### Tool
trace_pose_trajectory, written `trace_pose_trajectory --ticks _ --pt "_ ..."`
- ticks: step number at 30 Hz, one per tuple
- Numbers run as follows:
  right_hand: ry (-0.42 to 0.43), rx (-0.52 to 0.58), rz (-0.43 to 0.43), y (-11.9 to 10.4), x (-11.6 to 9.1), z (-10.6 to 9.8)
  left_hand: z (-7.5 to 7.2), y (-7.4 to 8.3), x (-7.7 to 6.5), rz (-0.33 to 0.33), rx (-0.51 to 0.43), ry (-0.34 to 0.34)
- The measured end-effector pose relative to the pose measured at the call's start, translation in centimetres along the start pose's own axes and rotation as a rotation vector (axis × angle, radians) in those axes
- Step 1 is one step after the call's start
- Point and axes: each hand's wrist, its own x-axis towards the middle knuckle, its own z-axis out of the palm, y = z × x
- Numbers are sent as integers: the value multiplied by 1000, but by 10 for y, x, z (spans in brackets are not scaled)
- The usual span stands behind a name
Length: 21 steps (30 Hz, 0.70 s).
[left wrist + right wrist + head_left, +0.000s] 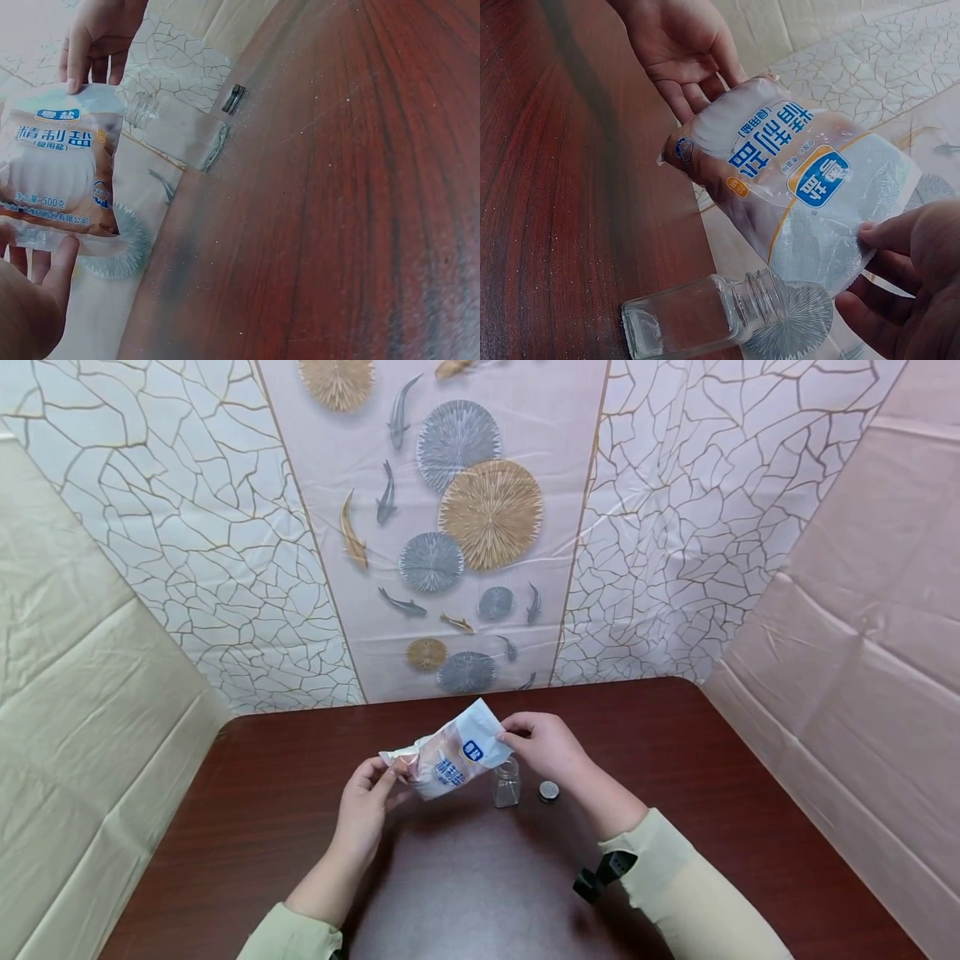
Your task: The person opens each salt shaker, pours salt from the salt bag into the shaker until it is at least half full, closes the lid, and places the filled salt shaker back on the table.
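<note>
A printed plastic salt bag (450, 756) is held above the table between both hands, tilted with its right end higher. My left hand (365, 802) grips the lower left end, thumb on the front face. At the upper right end my right hand (547, 747) pinches the pale edge between thumb and fingers. Just below the bag's right end stands a clear glass jar (697, 315), upright, its threaded neck uncapped. In the head view the bag overlaps the jar's mouth (507, 767). A small perforated metal cap (549, 791) lies on the table to the right of the jar.
The dark red wooden table (465, 893) has white specks scattered on it, visible in the left wrist view. A patterned cloth (465, 610) hangs behind its far edge, with plain beige cloths (82, 693) at both sides. A black strap device (606, 875) sits on the right wrist.
</note>
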Motion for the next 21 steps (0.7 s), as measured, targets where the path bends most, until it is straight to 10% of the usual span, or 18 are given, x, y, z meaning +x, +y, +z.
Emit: trace_pose_trajectory --ticks 21 --pt "12 16 26 6 -2 1 4 10 -2 -6 71 27"
